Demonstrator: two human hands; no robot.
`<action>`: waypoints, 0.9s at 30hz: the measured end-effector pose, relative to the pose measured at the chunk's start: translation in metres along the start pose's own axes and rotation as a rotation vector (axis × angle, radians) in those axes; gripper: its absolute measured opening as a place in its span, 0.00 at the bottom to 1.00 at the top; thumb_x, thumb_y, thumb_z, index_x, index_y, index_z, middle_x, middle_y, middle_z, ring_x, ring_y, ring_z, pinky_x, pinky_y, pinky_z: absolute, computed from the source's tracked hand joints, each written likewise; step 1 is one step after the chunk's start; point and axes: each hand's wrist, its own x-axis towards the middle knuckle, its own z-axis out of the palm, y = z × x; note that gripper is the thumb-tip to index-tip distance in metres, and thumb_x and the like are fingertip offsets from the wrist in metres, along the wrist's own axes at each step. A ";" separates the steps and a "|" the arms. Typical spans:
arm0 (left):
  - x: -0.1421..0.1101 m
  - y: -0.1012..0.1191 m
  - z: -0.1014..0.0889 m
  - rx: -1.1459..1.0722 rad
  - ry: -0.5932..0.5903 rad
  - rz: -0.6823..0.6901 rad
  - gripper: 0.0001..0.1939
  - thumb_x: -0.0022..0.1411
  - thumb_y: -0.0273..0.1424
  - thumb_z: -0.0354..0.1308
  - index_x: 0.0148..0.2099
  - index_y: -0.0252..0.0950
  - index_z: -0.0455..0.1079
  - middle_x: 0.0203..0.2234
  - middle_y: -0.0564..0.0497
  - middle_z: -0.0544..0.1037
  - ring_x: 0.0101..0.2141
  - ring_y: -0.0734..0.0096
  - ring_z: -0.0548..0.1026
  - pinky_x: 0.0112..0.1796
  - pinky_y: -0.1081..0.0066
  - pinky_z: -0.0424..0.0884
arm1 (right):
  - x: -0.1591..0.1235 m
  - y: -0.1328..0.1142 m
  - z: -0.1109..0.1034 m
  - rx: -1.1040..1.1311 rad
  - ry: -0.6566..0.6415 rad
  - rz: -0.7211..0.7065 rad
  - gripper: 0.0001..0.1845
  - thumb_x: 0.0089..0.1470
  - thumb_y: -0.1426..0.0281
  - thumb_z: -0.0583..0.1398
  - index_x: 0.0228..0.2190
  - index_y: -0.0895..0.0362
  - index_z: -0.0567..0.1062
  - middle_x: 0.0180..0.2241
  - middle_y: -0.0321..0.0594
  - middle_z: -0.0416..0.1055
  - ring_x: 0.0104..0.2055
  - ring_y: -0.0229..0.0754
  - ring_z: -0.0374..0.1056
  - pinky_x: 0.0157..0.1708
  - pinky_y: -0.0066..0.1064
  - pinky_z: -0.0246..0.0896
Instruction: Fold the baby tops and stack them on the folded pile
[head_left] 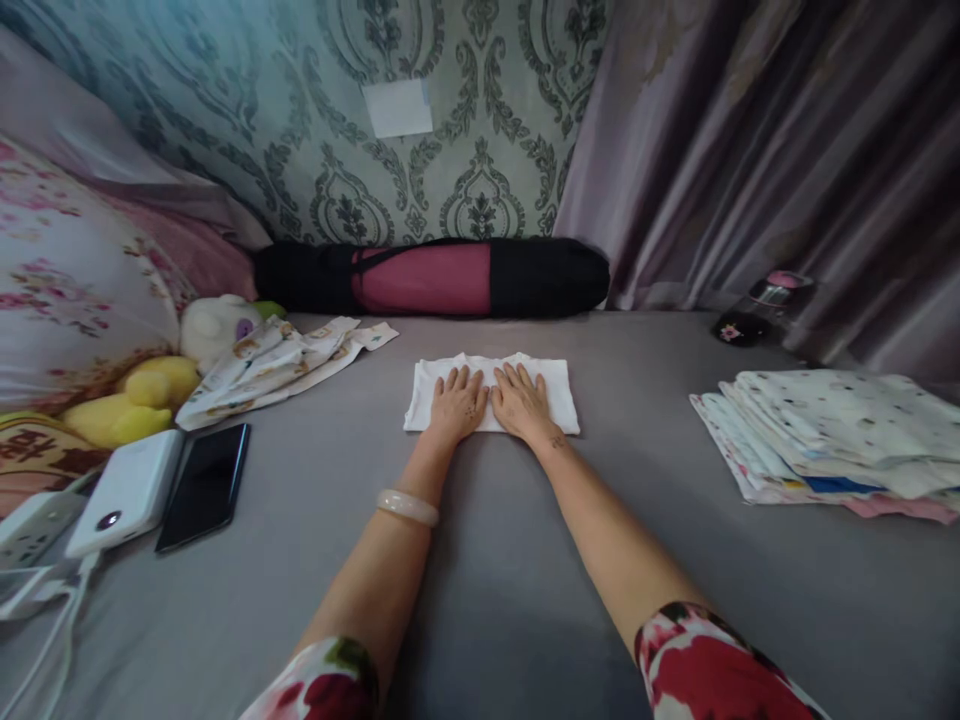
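A folded white cloth (559,395) lies flat on the grey bed sheet (495,540), in the middle of the view. Both my hands rest palm down on it, side by side. My left hand (457,402) has its fingers stretched out flat on the cloth's left half; a pale bangle circles that wrist. Beside it my right hand (520,400) lies flat too, fingers spread, covering the cloth's centre. Neither hand grips anything.
A stack of folded patterned cloths (832,435) sits at the right. A crumpled printed garment (277,362), plush toys (142,395), a black phone (204,486) and a white power bank (127,492) lie at the left. A black-and-red rolled bag (431,277) lines the wall; curtains hang at the right.
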 end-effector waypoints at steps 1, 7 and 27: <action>0.000 -0.001 0.000 0.008 0.011 -0.002 0.26 0.71 0.40 0.37 0.65 0.38 0.58 0.64 0.44 0.61 0.64 0.56 0.56 0.61 0.53 0.53 | 0.001 0.001 -0.001 0.004 -0.002 0.005 0.27 0.65 0.65 0.44 0.62 0.57 0.60 0.66 0.45 0.53 0.67 0.51 0.44 0.63 0.54 0.37; 0.004 -0.015 0.000 0.027 0.100 -0.111 0.27 0.71 0.41 0.35 0.65 0.35 0.58 0.64 0.41 0.60 0.65 0.56 0.54 0.62 0.52 0.50 | 0.004 0.011 -0.003 -0.011 0.067 0.096 0.28 0.65 0.65 0.43 0.62 0.60 0.59 0.66 0.47 0.51 0.68 0.52 0.42 0.63 0.56 0.34; 0.004 -0.024 -0.007 0.019 0.073 -0.214 0.28 0.71 0.41 0.35 0.62 0.32 0.61 0.63 0.39 0.62 0.64 0.54 0.55 0.62 0.51 0.49 | 0.006 0.022 -0.007 -0.040 0.077 0.158 0.28 0.65 0.65 0.41 0.62 0.60 0.61 0.65 0.50 0.53 0.67 0.51 0.46 0.63 0.51 0.37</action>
